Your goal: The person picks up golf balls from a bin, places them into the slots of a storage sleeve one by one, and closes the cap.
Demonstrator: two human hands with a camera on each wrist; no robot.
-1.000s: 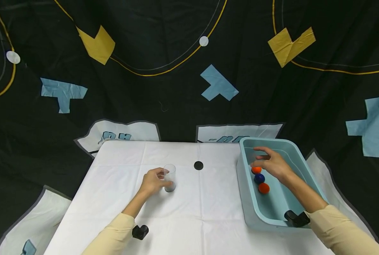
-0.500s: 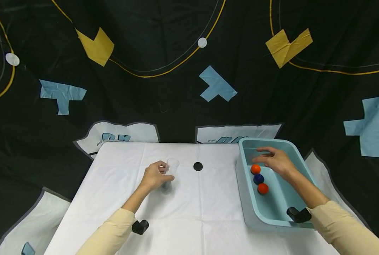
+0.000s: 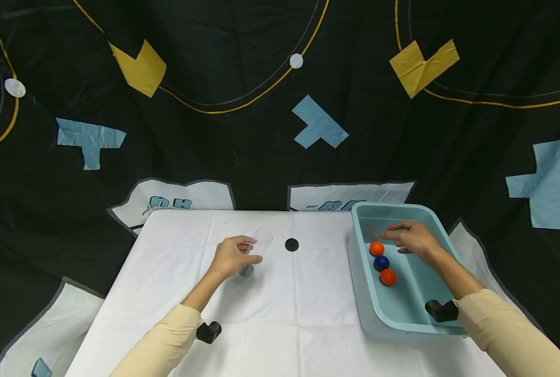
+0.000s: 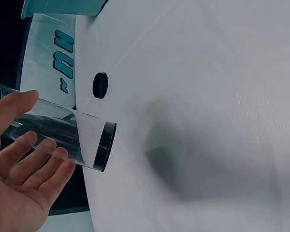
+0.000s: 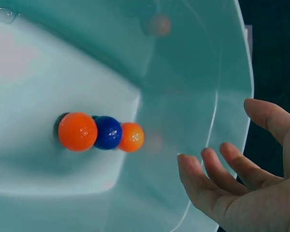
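My left hand [image 3: 230,258] grips a clear cylinder [image 4: 58,126] between thumb and fingers, above the white table. In the left wrist view its black end cap [image 4: 105,146] shows well clear of the cloth, with the shadow below. The cylinder leans, its rim away to the right in the head view. A round black lid [image 3: 291,244] lies flat on the table beyond it. My right hand [image 3: 413,241] hovers over the blue bin [image 3: 361,283], fingers spread and holding nothing. Below it, an orange ball [image 3: 376,248], a dark blue ball [image 3: 381,263] and another orange ball [image 3: 388,277] sit in a row.
The bin's tall walls stand at the table's right side. A black curtain [image 3: 233,152] with taped blue and yellow shapes hangs behind the table's far edge. White lettered panels [image 3: 186,193] show past that edge. A black wrist mount [image 3: 208,332] sticks out beside the left sleeve.
My left hand has raised the cylinder off the table and tilted it. My right hand has shifted a little to the right, uncovering the far orange ball.
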